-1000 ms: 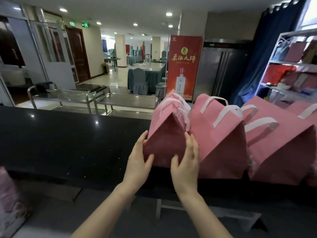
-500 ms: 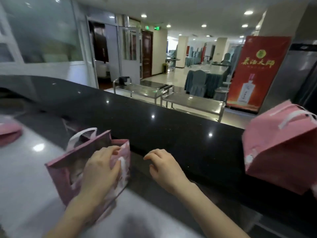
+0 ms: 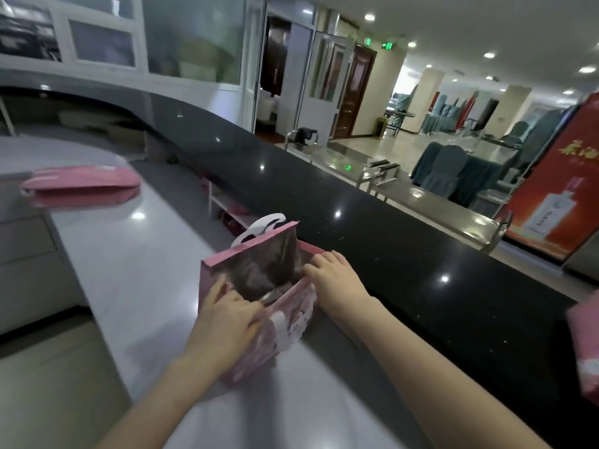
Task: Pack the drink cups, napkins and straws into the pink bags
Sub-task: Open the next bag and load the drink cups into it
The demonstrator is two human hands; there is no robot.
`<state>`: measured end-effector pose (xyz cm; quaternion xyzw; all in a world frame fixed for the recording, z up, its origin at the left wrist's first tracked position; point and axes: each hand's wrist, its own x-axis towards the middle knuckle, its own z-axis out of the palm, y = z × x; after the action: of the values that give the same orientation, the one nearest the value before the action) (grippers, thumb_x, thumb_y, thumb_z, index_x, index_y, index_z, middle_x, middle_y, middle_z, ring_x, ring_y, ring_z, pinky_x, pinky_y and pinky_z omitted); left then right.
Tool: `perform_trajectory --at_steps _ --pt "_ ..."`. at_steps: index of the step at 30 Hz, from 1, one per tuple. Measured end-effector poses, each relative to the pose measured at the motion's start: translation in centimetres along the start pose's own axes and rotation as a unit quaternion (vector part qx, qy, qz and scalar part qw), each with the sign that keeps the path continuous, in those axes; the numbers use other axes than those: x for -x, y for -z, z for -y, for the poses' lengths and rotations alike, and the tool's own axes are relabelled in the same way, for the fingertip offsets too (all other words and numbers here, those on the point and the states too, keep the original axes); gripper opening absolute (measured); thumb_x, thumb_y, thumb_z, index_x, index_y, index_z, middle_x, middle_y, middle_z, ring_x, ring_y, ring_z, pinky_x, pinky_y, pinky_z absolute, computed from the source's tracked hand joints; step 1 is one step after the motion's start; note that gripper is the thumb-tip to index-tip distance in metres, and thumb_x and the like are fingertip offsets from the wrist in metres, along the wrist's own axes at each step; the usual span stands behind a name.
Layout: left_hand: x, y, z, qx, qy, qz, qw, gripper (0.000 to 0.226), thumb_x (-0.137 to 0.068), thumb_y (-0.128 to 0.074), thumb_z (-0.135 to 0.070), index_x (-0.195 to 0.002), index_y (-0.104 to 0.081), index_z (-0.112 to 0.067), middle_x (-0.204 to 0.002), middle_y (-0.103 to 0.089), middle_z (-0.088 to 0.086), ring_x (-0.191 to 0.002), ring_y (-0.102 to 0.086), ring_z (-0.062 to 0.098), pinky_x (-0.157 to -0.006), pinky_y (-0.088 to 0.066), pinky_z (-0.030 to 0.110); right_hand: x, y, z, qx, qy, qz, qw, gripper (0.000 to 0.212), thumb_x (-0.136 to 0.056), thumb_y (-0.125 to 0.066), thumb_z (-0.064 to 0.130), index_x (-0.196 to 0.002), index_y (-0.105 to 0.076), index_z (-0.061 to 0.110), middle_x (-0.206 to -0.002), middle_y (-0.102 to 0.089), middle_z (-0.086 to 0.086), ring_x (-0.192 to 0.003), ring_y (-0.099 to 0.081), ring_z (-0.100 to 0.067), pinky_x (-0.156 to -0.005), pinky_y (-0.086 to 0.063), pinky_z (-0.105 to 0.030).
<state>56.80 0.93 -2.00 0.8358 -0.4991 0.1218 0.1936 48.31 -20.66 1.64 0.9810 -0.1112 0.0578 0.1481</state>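
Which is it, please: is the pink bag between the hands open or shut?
Open: the pink bag gapes at the mouth, showing its silvery lining, while the left hand and right hand hold its rim.

Cannot make out anything inside the open pink bag [image 3: 285, 322]; at right, only a cropped corner of a second pink bag [image 3: 583, 351].

Curved black counter [image 3: 372, 228], pale worktop [image 3: 129, 260], red banner [image 3: 557, 196], draped chairs [image 3: 444, 171], recessed ceiling lights [image 3: 369, 17]

Restaurant or banquet hall, black service counter [image 3: 372, 241], covered dining chairs [image 3: 449, 171], red liquor banner [image 3: 557, 202]
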Motion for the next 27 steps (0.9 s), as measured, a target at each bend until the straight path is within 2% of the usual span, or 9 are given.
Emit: perform_trajectory --at_steps 4,6,9,13,15,17,19,22,27 --pt "2.4 2.0 -0.9 -0.016 -0.053 -0.029 0.998 0.019 -0.065 -0.082 -0.015 -0.062 -0.068 -0.028 -0.056 -0.063 -0.014 -0.059 -0.061 0.015 -0.101 -0.041 0.042 4.2 1.2 -0.6 -0.001 -0.001 -0.002 1.0 0.021 -0.085 -0.059 0.014 -0.104 -0.062 0.021 -0.107 -0.055 0.001 -0.106 -0.049 -0.023 -0.103 -0.029 -0.034" --pt "3.7 3.1 -2.2 -0.021 -0.068 -0.031 0.997 0.028 -0.055 -0.091 -0.012 -0.066 -0.07 -0.027 -0.059 -0.064 -0.014 -0.059 -0.062 0.015 -0.092 -0.049 0.048 7.9 1.9 -0.7 -0.013 -0.01 0.002 1.0 0.021 -0.086 -0.058 0.016 -0.106 -0.06 0.022 -0.108 -0.052 0.002 -0.105 -0.047 -0.02 -0.097 -0.033 -0.033" --pt "6.2 4.2 -6.0 -0.007 -0.105 -0.02 0.994 0.032 -0.052 -0.094 -0.015 -0.072 -0.072 -0.028 -0.065 -0.067 -0.015 -0.063 -0.064 0.014 -0.089 -0.051 0.045 15.4 3.3 -1.0 -0.043 -0.022 -0.004 0.999 0.02 -0.088 -0.058 0.019 -0.108 -0.058 0.019 -0.109 -0.051 0.0 -0.102 -0.046 -0.02 -0.085 -0.038 -0.032" --pt "9.9 4.0 -13.1 0.032 -0.184 -0.045 0.981 0.025 -0.06 -0.09 -0.017 -0.074 -0.073 -0.029 -0.069 -0.069 -0.016 -0.064 -0.064 0.011 -0.087 -0.053 0.041 27.6 5.4 -2.0 -0.064 -0.06 -0.021 0.996 0.014 -0.08 -0.065 0.006 -0.092 -0.061 0.012 -0.098 -0.054 -0.004 -0.091 -0.049 -0.022 -0.067 -0.046 -0.034" --pt "11.5 3.6 -18.1 0.055 -0.239 -0.064 0.967 0.004 -0.076 -0.073 -0.024 -0.074 -0.073 -0.028 -0.07 -0.069 -0.015 -0.063 -0.065 0.011 -0.086 -0.054 0.04 35.1 6.4 -2.8 -0.072 -0.111 -0.023 0.991 0.012 -0.078 -0.065 0.004 -0.086 -0.059 0.011 -0.093 -0.05 -0.003 -0.089 -0.045 -0.019 -0.067 -0.047 -0.034" --pt "13.2 3.4 -23.9 0.079 -0.277 -0.054 0.956 0.015 -0.079 -0.06 -0.029 -0.074 -0.074 -0.027 -0.07 -0.07 -0.013 -0.063 -0.066 0.014 -0.085 -0.054 0.039 42.9 7.2 -3.5 -0.066 -0.162 -0.034 0.984 0.011 -0.079 -0.064 0.002 -0.084 -0.058 0.009 -0.091 -0.048 -0.002 -0.088 -0.042 -0.018 -0.066 -0.047 -0.036" --pt "15.2 3.1 -29.9 0.092 -0.318 -0.041 0.943 0.006 -0.075 -0.069 -0.023 -0.075 -0.074 -0.024 -0.07 -0.071 -0.01 -0.065 -0.067 0.017 -0.085 -0.053 0.04 50.6 7.9 -3.9 -0.049 -0.21 -0.039 0.976 0.009 -0.082 -0.063 -0.001 -0.084 -0.059 0.007 -0.091 -0.049 -0.004 -0.087 -0.042 -0.019 -0.068 -0.048 -0.037" --pt "18.6 2.5 -38.8 0.117 -0.363 -0.016 0.924 0.015 -0.069 -0.084 -0.011 -0.076 -0.075 -0.022 -0.072 -0.072 -0.008 -0.067 -0.068 0.019 -0.089 -0.051 0.042 62.2 9.0 -3.7 -0.019 -0.285 -0.025 0.958 0.009 -0.086 -0.06 -0.001 -0.088 -0.062 0.006 -0.093 -0.052 -0.005 -0.089 -0.044 -0.02 -0.072 -0.048 -0.035" --pt "24.5 1.8 -53.5 0.154 -0.468 0.015 0.87 0.019 -0.065 -0.087 -0.012 -0.076 -0.075 -0.021 -0.07 -0.072 -0.006 -0.065 -0.067 0.02 -0.084 -0.053 0.043 80.1 11.0 -1.9 0.008 -0.413 -0.009 0.911 0.011 -0.092 -0.053 0.002 -0.097 -0.063 0.007 -0.102 -0.054 -0.005 -0.095 -0.045 -0.02 -0.078 -0.048 -0.033"
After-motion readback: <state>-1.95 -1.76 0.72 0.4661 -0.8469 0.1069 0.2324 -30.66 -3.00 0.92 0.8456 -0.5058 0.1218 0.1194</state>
